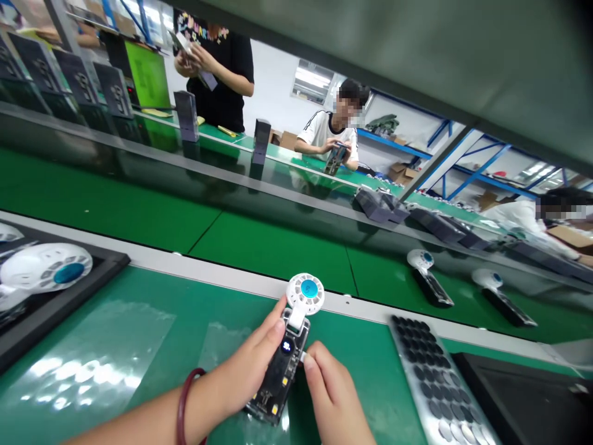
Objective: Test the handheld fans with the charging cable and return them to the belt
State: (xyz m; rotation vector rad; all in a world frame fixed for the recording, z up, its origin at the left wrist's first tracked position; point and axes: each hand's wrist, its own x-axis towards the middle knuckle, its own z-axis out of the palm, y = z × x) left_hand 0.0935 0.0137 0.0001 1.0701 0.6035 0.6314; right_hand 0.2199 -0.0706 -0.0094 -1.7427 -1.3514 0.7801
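My left hand [250, 364] is wrapped round a handheld fan [279, 383] from its left side. The fan's round white head [306, 294] has a blue centre and points away from me. Its dark, see-through body shows a lit display and small yellow lights. At the body's right edge, my right hand [331, 392] is closed, thumb and finger pinching a small white plug-like piece [302, 356] that touches the fan. Most of that piece is hidden by the fingers.
Several fans lie in a black tray [69, 315] at left. A sheet of round black discs [440, 377] and another black tray [523, 395] are at right. Beyond the pale rail, a green conveyor [259, 241] carries two fans. Dark boxes [186, 116] and co-workers are across it.
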